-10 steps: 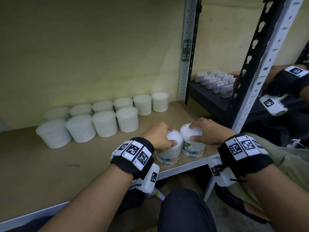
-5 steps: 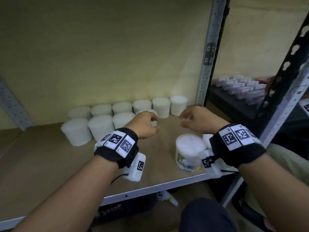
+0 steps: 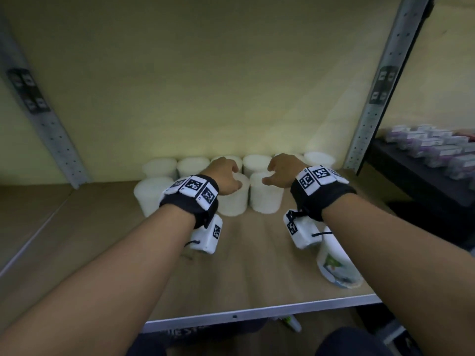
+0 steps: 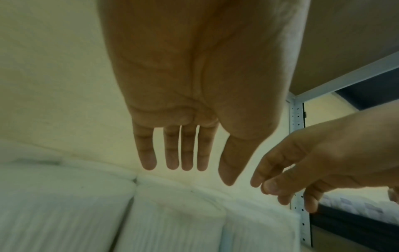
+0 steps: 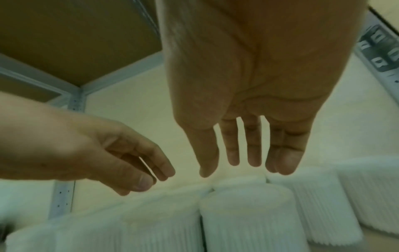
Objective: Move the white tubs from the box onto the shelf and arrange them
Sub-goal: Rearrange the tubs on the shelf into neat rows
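Plain white tubs (image 3: 257,163) stand in two rows at the back of the wooden shelf (image 3: 244,265). My left hand (image 3: 225,173) hovers over a front-row tub (image 3: 234,201), and my right hand (image 3: 280,170) hovers over the tub beside it (image 3: 266,196). The left wrist view shows the left hand (image 4: 187,162) with straight fingers, holding nothing above the tubs (image 4: 172,213). In the right wrist view the right hand (image 5: 233,162) is likewise spread and empty over the tubs (image 5: 248,213). A white tub with a printed label (image 3: 334,265) stands near the shelf's front right, partly behind my right wrist.
Grey perforated uprights stand at the left (image 3: 38,111) and right (image 3: 372,98) of the bay. Beyond the right upright a dark shelf holds several small purple-and-white boxes (image 3: 431,150). The shelf's metal front edge (image 3: 257,310) runs below my forearms.
Both hands let go of the two labelled tubs at the front edge and reached back over the rows of plain tubs. Only one labelled tub shows now.
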The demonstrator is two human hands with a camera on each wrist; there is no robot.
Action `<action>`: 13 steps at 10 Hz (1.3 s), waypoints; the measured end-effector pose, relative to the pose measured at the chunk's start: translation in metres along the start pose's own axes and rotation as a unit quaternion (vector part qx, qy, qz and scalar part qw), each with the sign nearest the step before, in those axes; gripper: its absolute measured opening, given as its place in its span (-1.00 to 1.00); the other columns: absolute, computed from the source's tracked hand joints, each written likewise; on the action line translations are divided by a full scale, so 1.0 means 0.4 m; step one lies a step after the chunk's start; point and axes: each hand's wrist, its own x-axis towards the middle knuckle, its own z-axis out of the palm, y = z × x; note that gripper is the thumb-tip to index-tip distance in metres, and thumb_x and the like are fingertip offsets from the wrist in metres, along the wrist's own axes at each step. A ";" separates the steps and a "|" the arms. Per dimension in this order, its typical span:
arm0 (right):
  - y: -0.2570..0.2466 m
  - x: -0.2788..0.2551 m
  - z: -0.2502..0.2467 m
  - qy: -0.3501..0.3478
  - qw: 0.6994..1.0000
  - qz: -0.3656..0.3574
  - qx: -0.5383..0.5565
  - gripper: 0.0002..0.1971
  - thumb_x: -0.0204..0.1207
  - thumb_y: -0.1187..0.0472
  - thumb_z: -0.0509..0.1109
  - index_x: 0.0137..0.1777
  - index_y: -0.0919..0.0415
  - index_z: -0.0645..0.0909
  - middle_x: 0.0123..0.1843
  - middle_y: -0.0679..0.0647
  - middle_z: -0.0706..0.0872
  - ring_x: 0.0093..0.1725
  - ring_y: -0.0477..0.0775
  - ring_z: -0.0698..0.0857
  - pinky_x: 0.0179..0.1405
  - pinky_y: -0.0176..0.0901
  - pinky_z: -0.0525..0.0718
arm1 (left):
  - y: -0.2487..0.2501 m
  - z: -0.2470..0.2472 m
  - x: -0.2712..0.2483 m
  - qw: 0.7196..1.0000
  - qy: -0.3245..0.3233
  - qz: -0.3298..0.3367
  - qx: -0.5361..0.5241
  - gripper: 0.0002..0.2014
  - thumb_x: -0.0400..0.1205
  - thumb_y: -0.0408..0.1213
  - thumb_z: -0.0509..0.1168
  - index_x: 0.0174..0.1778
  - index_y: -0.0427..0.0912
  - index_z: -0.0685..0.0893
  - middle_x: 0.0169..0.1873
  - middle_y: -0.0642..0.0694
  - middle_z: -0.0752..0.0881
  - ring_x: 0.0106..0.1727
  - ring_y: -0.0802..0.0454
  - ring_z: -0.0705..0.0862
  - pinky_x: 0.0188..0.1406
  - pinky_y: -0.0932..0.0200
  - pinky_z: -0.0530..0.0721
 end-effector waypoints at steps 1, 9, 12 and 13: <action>-0.018 0.060 0.023 -0.010 0.999 0.014 -0.038 -0.37 0.50 -0.15 0.40 0.43 0.27 0.51 0.46 0.17 0.55 0.41 0.19 0.56 0.40 -0.01 0.55 | -0.013 0.004 0.029 1.000 -0.006 0.002 0.018 -0.44 0.64 -0.08 0.29 0.55 -0.15 0.38 0.53 -0.14 0.38 0.49 -0.10 0.45 0.40 0.08 0.46; -0.017 0.108 0.063 -0.008 0.994 0.019 -0.110 -0.32 0.48 -0.18 0.40 0.46 0.26 0.45 0.45 0.21 0.53 0.37 0.22 0.59 0.35 0.04 0.58 | -0.039 0.064 0.085 0.998 -0.009 0.001 0.065 -0.42 0.61 0.01 0.31 0.52 -0.14 0.42 0.48 -0.13 0.41 0.49 -0.13 0.41 0.46 -0.08 0.46; -0.010 0.095 0.024 -0.081 0.992 -0.028 -0.098 -0.42 0.56 0.24 0.42 0.57 0.11 0.37 0.60 0.09 0.35 0.52 0.12 0.44 0.40 -0.16 0.44 | -0.041 0.067 0.092 0.998 -0.008 0.002 0.067 -0.43 0.62 0.00 0.30 0.51 -0.16 0.43 0.46 -0.15 0.41 0.48 -0.14 0.42 0.45 -0.08 0.46; -0.016 0.088 0.005 -0.102 0.991 -0.039 -0.078 -0.44 0.54 0.30 0.41 0.54 0.08 0.43 0.56 0.10 0.40 0.48 0.14 0.48 0.27 -0.16 0.49 | -0.043 0.069 0.093 0.998 -0.008 0.002 0.064 -0.43 0.62 0.00 0.30 0.51 -0.15 0.42 0.47 -0.13 0.40 0.49 -0.13 0.40 0.47 -0.08 0.44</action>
